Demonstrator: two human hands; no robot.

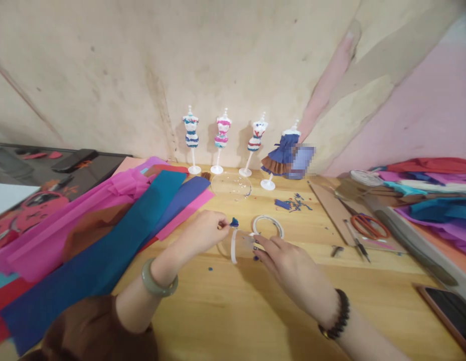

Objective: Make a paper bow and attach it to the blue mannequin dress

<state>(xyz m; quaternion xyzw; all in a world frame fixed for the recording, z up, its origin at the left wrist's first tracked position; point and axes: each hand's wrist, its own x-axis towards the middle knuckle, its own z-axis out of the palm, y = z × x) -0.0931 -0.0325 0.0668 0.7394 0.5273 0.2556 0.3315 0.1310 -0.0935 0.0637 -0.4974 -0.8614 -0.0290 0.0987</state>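
Note:
My left hand [208,228] is closed in a pinch on a small dark-blue paper piece [235,221] that sticks out past the fingertips. A green bangle circles that wrist. To its right, my right hand [289,260] has thumb and fingers drawn together, low over the wooden table. Something small and pale shows at its fingertips, too blurred to name. Between the hands stands a curved white strip [234,246], perhaps tape. Just behind the right fingers lies a tape roll [281,228]. A clear round dish [233,196] with small pale bits sits farther back.
Several small dress forms [191,135] stand along the wall; the rightmost wears a blue-and-brown paper dress [280,155]. Coloured paper sheets [135,240] cover the left. Blue scraps [295,203], orange-handled scissors [370,226], a craft knife [356,240] and a phone [449,306] lie right.

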